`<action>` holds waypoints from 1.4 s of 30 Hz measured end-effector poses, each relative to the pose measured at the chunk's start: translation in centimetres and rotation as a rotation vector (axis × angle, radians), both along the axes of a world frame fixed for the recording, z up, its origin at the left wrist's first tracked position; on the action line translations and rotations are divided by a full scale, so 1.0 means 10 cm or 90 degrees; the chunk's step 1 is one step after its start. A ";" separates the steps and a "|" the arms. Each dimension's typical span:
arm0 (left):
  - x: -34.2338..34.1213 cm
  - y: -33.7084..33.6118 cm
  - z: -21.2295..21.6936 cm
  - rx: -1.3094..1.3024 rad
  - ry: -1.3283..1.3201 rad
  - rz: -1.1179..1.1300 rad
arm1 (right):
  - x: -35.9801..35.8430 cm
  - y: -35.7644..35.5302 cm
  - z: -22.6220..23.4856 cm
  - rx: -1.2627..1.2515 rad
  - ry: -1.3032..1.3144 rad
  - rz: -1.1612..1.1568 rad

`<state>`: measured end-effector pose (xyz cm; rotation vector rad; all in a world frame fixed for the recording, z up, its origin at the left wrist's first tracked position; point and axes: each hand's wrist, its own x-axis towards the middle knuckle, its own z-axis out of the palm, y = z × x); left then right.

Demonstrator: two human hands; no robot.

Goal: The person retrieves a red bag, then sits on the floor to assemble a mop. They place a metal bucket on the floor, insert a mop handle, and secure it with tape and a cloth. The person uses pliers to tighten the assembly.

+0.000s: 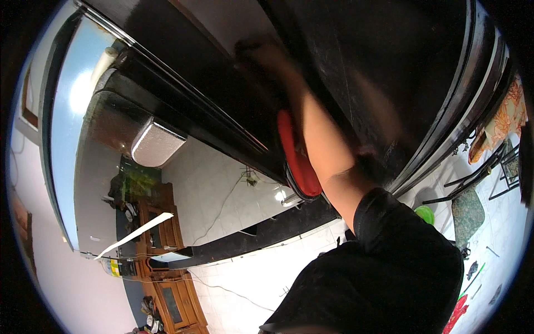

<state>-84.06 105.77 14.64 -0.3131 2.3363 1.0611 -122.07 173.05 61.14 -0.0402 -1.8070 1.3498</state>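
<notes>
Black, glossy panelling [384, 61] lies nearest the right hand [257, 51], bare arm [325, 136] outstretched, apparently for reach; fingers are shadowed, grip cannot be told. Alongside, a red, curved, dark-rimmed piece [305, 174] is noted.

The hand [260, 54] is amid the panels [356, 61], its forearm [324, 139] just right of an object [302, 167]. To their lower left, a cabinet [177, 303] stands on the floor [245, 259], the wall [83, 295] left of it, a cord [231, 289] to its right. Right of the sleeve [378, 214], a chair [468, 214] stands on the floor, a ball or bowl [426, 214] just left of it, a cloth [507, 119] higher up, near the edge
</notes>
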 end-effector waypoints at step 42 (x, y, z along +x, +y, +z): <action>0.11 1.99 2.38 0.239 0.416 -0.251 | 4.75 -2.74 -1.94 0.142 -0.041 -0.092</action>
